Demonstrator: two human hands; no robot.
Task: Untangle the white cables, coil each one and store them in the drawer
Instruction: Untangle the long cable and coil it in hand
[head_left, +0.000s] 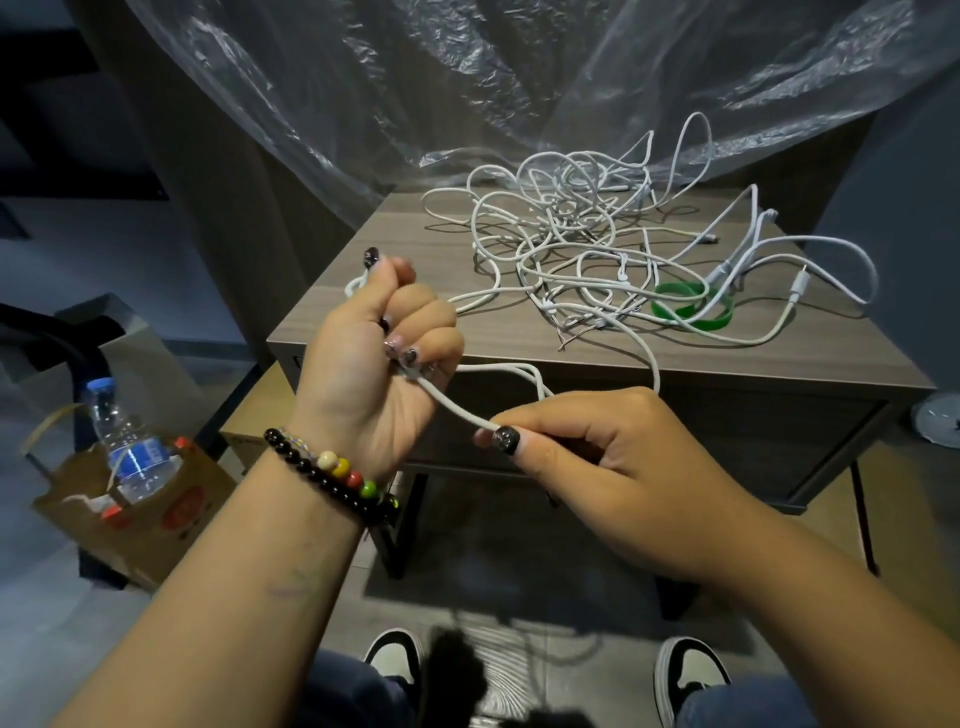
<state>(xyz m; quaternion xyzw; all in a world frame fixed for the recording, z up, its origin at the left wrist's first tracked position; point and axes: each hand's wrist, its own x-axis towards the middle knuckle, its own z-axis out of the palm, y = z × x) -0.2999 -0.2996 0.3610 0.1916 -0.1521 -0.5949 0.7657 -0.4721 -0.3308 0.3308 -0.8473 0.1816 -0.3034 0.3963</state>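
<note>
Left hand (379, 338) is clenched around a small coil of white cable (452, 402), and the right hand (582, 452) pinches the same strand between thumb and finger, just in front of the desk (363, 291). The remaining tangled cables (576, 234) lie on the desk. Light, limp and springy by the look; best gripped near a free end or plug.

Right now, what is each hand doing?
Left hand: closed, gripping a white cable.
Right hand: pinching the same cable between thumb and fingers.
</note>
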